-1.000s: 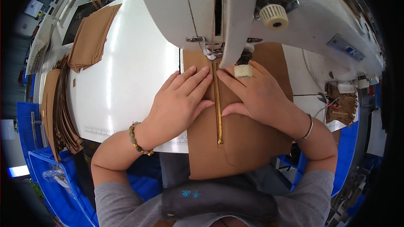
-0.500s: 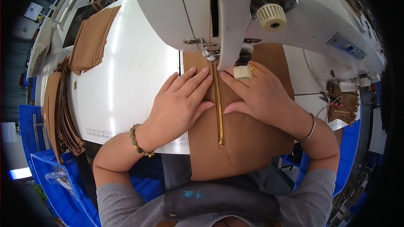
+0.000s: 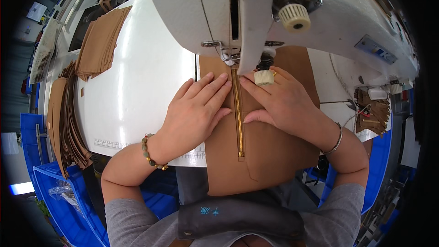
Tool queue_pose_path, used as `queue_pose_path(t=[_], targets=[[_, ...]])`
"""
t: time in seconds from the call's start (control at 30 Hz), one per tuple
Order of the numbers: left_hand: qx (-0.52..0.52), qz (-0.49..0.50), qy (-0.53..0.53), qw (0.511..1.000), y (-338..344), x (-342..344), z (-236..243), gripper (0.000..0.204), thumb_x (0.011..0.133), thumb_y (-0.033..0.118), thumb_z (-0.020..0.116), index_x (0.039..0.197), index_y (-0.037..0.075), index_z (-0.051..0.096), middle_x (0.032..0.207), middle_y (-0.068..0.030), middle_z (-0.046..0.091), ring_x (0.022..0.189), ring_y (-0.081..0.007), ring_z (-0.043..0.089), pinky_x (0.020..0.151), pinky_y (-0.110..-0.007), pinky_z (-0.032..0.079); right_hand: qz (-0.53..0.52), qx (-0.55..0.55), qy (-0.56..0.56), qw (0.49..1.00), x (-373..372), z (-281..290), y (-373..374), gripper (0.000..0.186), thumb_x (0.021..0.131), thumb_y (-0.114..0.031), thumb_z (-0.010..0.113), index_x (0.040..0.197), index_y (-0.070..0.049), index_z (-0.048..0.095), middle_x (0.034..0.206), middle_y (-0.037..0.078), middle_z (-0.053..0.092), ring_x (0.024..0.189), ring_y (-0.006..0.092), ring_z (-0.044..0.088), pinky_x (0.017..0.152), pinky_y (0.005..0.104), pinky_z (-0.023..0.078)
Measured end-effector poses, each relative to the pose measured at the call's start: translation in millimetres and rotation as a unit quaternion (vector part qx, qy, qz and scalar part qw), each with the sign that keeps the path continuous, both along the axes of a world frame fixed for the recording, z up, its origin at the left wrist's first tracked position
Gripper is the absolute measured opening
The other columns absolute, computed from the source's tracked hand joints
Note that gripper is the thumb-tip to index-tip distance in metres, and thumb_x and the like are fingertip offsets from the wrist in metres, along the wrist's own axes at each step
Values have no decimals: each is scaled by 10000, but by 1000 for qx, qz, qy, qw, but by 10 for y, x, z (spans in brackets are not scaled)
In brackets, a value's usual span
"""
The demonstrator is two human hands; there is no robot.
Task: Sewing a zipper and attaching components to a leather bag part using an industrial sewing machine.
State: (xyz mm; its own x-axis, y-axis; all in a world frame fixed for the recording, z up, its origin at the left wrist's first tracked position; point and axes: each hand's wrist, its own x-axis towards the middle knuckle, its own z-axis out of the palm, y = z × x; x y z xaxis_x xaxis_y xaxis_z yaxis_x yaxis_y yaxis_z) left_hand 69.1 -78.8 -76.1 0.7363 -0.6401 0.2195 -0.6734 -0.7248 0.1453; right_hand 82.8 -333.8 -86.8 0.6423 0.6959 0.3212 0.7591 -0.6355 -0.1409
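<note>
A brown leather-like panel [image 3: 274, 155] lies under the head of a white sewing machine [image 3: 196, 9], its near end hanging past the table edge. A gold-toothed zipper [image 3: 239, 119] runs lengthwise in a slot in the panel, up to the presser foot [image 3: 233, 59]. My left hand [image 3: 194, 110] rests flat on the panel's left part and the table, fingers stretched toward the needle area. On the other side of the zipper my right hand [image 3: 286, 103] presses flat, thumb pointing at the zipper. Part of its fingers is hidden behind the machine's cream knob [image 3: 264, 78].
On the white table [image 3: 137, 73] sits a stack of brown pieces [image 3: 100, 43] at the far left. More brown pieces [image 3: 68, 123] hang over the left edge above a blue bin [image 3: 64, 201]. At the right lie dark brown scraps [image 3: 372, 112] and small tools.
Hands and panel hold almost the same place; the panel and zipper appear shifted very slightly away from me.
</note>
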Motion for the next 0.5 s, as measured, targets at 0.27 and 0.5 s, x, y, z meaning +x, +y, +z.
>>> queue_pose_path(t=[0.27, 0.5], targets=[[-21, 2, -5, 1000, -19, 17, -52, 458, 928, 166, 722, 1363, 43, 654, 1416, -109, 645, 1287, -325, 609, 1074, -443, 489, -13, -54, 2, 998, 30, 113, 39, 633, 818, -484, 756, 1238, -18, 670, 1309, 119, 655, 1239, 288, 606, 1074, 438, 468], [-47, -12, -70, 996, -18, 68, -127, 393, 929, 136, 716, 1313, 55, 690, 1355, -93, 682, 1213, -312, 643, 1021, -407, 525, -241, 67, -156, 956, -379, 757, -1679, 185, 990, -164, 700, 1117, -50, 769, 1036, 81, 769, 883, 166, 725, 709, 268, 541]])
